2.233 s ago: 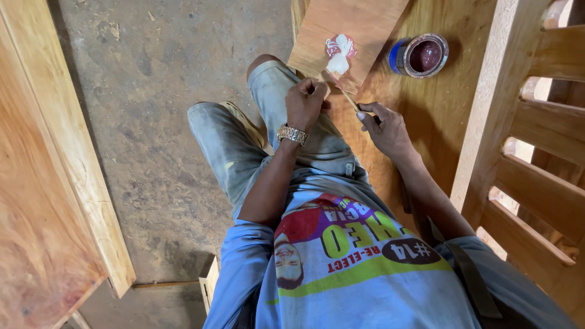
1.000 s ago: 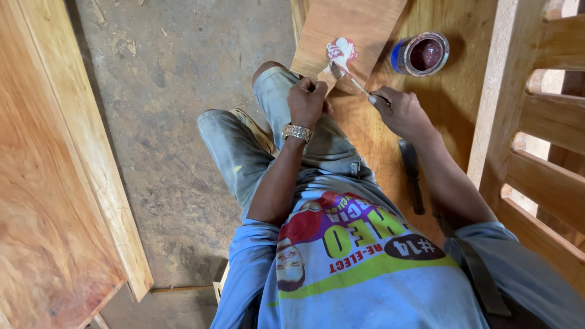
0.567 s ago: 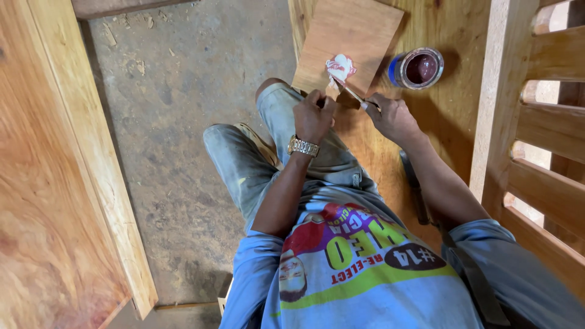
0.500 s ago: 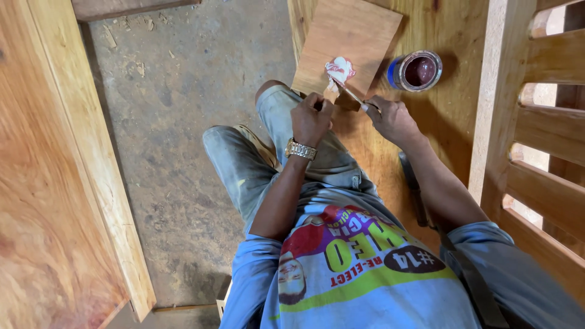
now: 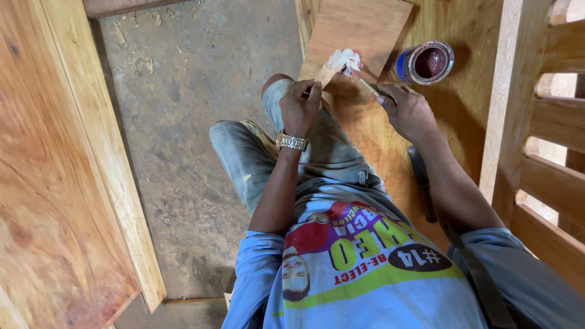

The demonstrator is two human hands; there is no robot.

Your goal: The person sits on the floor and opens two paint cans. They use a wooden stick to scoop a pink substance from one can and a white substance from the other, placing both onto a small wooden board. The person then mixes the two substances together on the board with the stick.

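The left hand (image 5: 300, 108) pinches a small wooden piece (image 5: 325, 76) bearing white filler (image 5: 342, 60) over the knee, while the right hand (image 5: 407, 111), clenched round a thin applicator (image 5: 364, 85), spreads it; steady strokes seem needed.

A broad wooden panel (image 5: 390, 152) lies flat under both hands; on it, just beyond the left hand (image 5: 300, 106), rests a smaller brown board (image 5: 359, 27); beyond the right hand (image 5: 407, 109) stands an open tin of dark red liquid (image 5: 426, 62); a dark slim tool (image 5: 421, 189) lies alongside the right forearm; left of the left hand spreads bare concrete floor (image 5: 183, 122).
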